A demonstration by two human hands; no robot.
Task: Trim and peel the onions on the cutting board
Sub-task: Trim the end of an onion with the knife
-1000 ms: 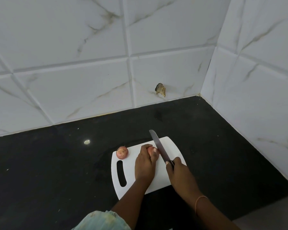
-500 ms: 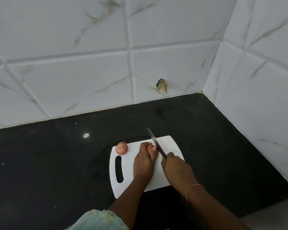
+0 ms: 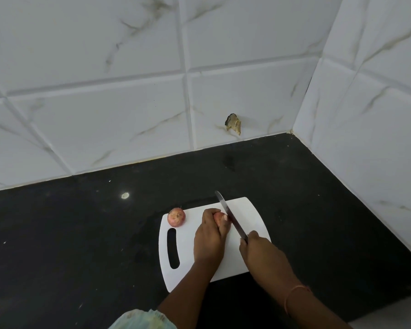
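A white cutting board (image 3: pixel 247 217) with a slot handle lies on the black counter. A pink onion (image 3: pixel 176 217) sits loose at the board's far left corner. My left hand (image 3: pixel 210 236) grips a second onion (image 3: pixel 218 217) on the board; only a small pink part shows between my fingers. My right hand (image 3: pixel 259 250) holds a knife (image 3: pixel 230 217) by its handle. The blade slants away from me and lies against the right side of the held onion.
The black counter (image 3: pixel 81 233) runs to white tiled walls at the back and right, meeting in a corner. A broken hole (image 3: pixel 233 123) marks the back wall tile. A small white speck (image 3: pixel 125 195) lies on the counter left of the board.
The knife has slid back toward me along the held onion, then forward a little. My left hand stays on the onion. The camera tilted slightly.
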